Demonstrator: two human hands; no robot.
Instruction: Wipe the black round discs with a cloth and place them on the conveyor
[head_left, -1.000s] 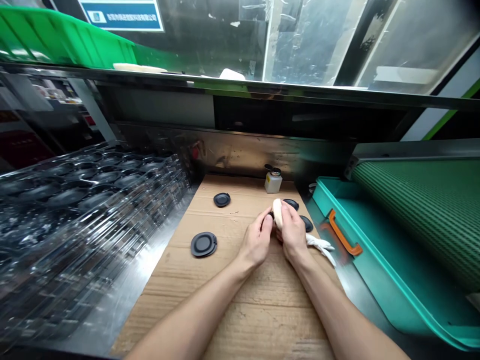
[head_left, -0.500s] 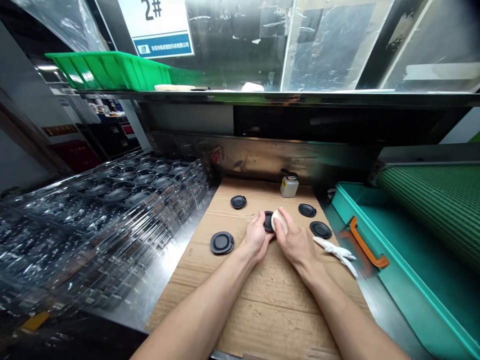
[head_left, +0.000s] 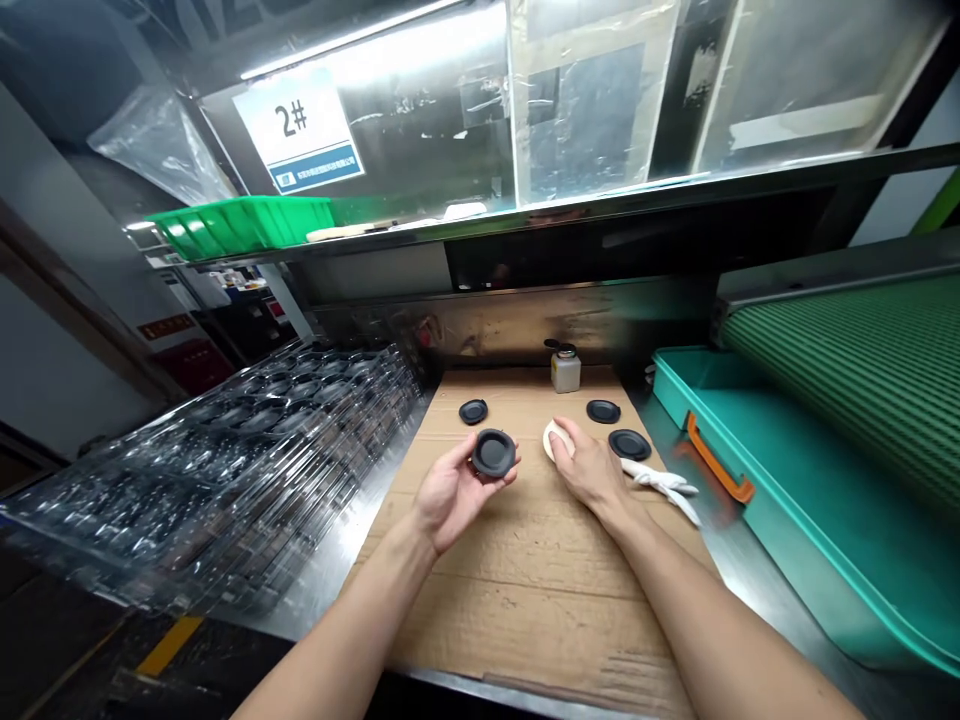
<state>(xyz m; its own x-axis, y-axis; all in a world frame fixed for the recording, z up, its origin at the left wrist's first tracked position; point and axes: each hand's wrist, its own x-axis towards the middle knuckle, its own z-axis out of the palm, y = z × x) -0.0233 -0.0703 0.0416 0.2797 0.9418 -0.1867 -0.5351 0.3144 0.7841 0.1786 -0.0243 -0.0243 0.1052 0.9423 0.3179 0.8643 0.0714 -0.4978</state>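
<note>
Stacked trays (head_left: pixel 330 400) lie left of the cardboard (head_left: pixel 525 620), a tub (head_left: pixel 802 575) right of it, partly beneath a belt (head_left: pixel 862 345). On the cardboard, a bottle (head_left: pixel 566 372) stands at the back; before it, one disc (head_left: pixel 473 411) lies left, two discs (head_left: pixel 629 444) right, near a glove (head_left: pixel 660 479) (seemingly overhanging the edge). Behind, a shelf (head_left: pixel 600 207) bears a bin (head_left: pixel 255 226).

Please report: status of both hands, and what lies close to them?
Left hand holds black disc. Right hand holds pale pad, apart from disc. White glove close to right hand.
</note>
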